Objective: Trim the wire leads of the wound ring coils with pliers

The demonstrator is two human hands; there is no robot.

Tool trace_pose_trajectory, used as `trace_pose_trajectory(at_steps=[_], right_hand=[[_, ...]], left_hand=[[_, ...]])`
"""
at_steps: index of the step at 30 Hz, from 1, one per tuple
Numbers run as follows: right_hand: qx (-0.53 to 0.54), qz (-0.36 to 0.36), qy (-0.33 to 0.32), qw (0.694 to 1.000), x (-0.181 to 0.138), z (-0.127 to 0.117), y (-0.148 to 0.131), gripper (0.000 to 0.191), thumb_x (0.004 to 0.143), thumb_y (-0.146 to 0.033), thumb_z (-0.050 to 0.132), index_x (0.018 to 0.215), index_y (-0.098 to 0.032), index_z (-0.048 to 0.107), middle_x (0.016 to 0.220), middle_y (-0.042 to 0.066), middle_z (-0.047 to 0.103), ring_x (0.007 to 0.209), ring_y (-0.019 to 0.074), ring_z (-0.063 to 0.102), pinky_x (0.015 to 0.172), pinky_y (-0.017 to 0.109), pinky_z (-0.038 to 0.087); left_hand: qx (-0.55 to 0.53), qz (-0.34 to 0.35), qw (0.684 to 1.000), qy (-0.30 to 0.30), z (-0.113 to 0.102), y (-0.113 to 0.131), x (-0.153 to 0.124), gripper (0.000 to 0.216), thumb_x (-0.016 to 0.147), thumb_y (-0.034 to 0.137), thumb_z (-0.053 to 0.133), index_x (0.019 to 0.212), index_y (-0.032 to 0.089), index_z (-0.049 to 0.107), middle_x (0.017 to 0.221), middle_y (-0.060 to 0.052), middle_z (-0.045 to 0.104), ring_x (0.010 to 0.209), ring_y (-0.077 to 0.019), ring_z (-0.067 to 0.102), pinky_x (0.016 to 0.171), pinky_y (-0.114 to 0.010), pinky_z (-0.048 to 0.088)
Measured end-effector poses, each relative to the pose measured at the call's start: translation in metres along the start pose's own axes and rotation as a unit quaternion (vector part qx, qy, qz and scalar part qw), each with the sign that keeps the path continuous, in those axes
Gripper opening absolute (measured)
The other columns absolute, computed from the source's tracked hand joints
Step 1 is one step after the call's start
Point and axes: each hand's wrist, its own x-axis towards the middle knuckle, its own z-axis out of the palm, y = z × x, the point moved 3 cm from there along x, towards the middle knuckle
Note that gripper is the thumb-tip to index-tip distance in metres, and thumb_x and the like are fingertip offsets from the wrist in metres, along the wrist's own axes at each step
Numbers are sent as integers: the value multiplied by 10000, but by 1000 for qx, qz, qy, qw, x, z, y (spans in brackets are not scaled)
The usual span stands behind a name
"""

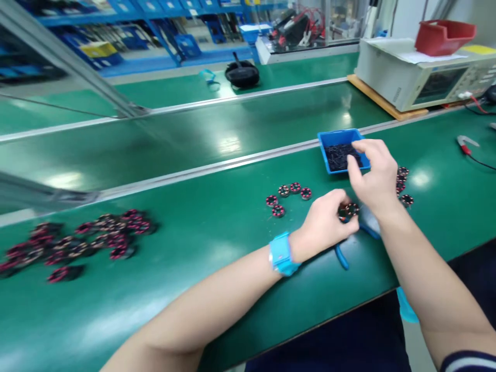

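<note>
Reference: blue bin (341,137), loaded with dark thin pieces (337,156).

Wound ring (352,209) is held in the left hand (323,219), on the near side of the bin. It is gripped at the fingertips, thumb below, fingers curled over from above; part of it is hidden by the hand, so exact contact can't be told. Left forearm is brought in from the near left of the bin, wrist about level, watch (283,254) strapped on.

Right hand (374,178) is raised at the bin's near right corner. Thumb and forefinger are parted by a modest gap, tips seen against the bin; whether they are above or inside the rim can't be told. Other fingers are folded. Right forearm is angled up from the near right of the bin.

Blue-handled tool (341,258) is laid nearer than the bin, partly covered by the hands. Loose rings (278,211) are set out left of the bin, more rings (407,200) to its right.
</note>
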Motion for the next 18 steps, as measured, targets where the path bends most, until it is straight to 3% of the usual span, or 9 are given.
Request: trace_pose_trajectory(at_steps=[3,6,8,11,13,15,18], right_hand=[[-149,47,-133,979,16,24,30,274,854,-195,481,1015,-111,686,1067,182,667,1012,317,614,894,455,467],[-259,98,-248,928,29,42,45,270,847,-215,502,979,-106,711,992,200,688,967,346,631,839,473,459],[-297,138,-292,898,35,49,47,268,829,-282,557,989,-134,714,989,186,693,988,362,624,833,501,449],[-318,174,-321,875,40,52,44,245,793,-299,601,965,-173,722,991,161,697,988,359,626,847,537,428],[-323,172,-314,876,40,52,41,230,802,-237,569,955,-170,727,992,167,697,978,350,634,850,532,427],[-323,166,-300,882,40,51,39,250,817,-201,530,968,-166,726,1006,176,695,984,347,635,845,520,435],[-302,168,-305,887,39,50,40,240,811,-257,559,975,-196,723,1020,153,701,1011,355,623,843,524,441]], left_hand=[[36,-22,998,47,-37,-17,-53,109,715,176,647,780,177,559,777,-27,644,719,-167,598,658,-296,506],[105,-51,992,41,-59,-28,-92,161,728,236,678,745,186,526,731,-11,617,695,-166,585,641,-296,496],[129,-78,988,25,-67,-32,-106,317,678,370,748,794,189,514,764,-15,613,709,-183,589,634,-314,503],[99,-75,992,-11,-73,-32,-112,738,570,450,812,1159,163,472,1131,-132,607,959,-270,611,769,-400,537],[73,-45,995,-40,-74,-32,-111,915,616,356,780,1374,162,306,1402,-203,437,1199,-329,515,933,-477,487],[55,-15,996,-71,-73,-33,-108,894,673,242,702,1434,184,237,1486,-190,353,1306,-339,421,1027,-529,408],[26,13,995,-93,-69,-38,-105,647,726,133,595,1342,186,406,1319,-131,555,1188,-287,519,991,-492,435]])
